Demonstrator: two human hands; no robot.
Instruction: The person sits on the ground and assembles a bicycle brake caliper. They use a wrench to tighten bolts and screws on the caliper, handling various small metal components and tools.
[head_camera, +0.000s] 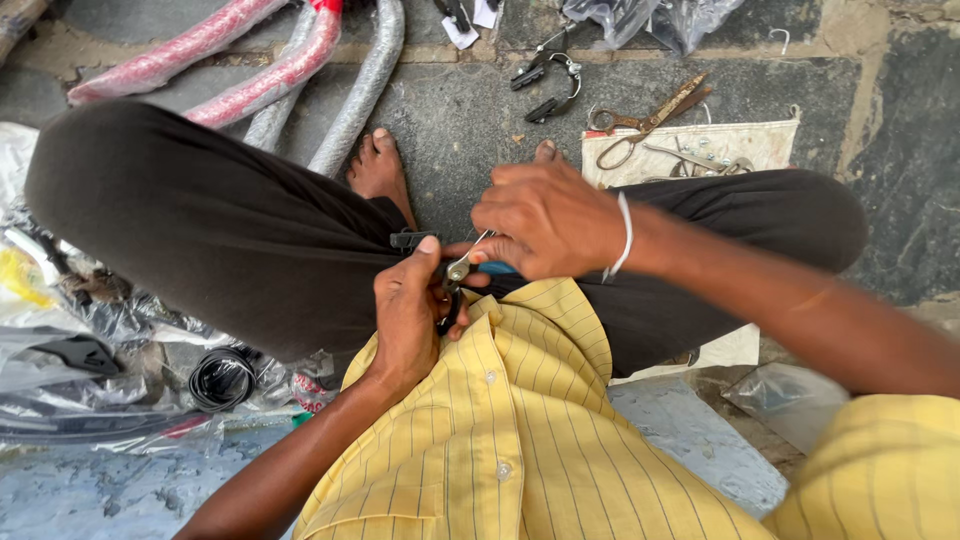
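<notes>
My left hand (408, 305) is closed around a small black part (412, 240) whose end sticks out above the thumb, held over my lap. My right hand (545, 220) grips a pair of pliers (470, 262) with a blue handle and a metal jaw. The jaw points down-left and meets the part right beside my left thumb. Both hands touch each other above my yellow striped shirt and dark trousers. The part's lower end is hidden inside my left fist.
On the stone floor ahead lie rusty scissors (650, 120) on a pale cloth (760, 145), a black brake piece (550, 85), and wrapped red and grey bicycle tubes (300, 60). Plastic bags and a black coil (220, 378) are at the left. My bare foot (380, 165) rests ahead.
</notes>
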